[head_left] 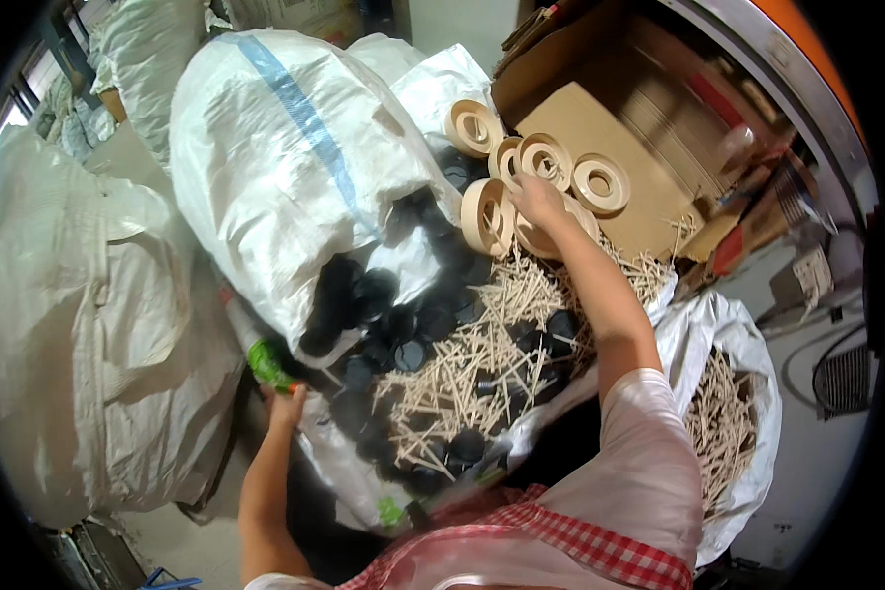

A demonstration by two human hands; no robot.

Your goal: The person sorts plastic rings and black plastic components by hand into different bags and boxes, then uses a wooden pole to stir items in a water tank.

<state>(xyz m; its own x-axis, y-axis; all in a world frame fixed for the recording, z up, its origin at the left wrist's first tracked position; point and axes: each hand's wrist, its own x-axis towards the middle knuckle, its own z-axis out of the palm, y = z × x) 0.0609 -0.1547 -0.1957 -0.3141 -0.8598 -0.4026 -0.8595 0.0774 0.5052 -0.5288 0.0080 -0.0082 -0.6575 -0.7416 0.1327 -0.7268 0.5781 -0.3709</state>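
My right hand (539, 202) reaches forward among several beige round cups with ringed centres. Its fingers are closed at the rim of one beige cup (484, 216); other beige cups (601, 184) lie around it. Nearer me is a loose pile of short pale sticks (472, 364), mixed with black round caps (410, 355). At the pile's left side, my left hand (284, 404) is closed at the edge of a white sheet (336, 447), beside a bright green patch (267, 366). Its fingertips are partly hidden.
A big white sack with a blue stripe (265, 177) lies with its mouth toward the pile, spilling black caps. Another bulky sack (88, 334) stands on the left. An open cardboard box (600, 128) is at the far right. On the right, a white bag (757, 393) holds more sticks.
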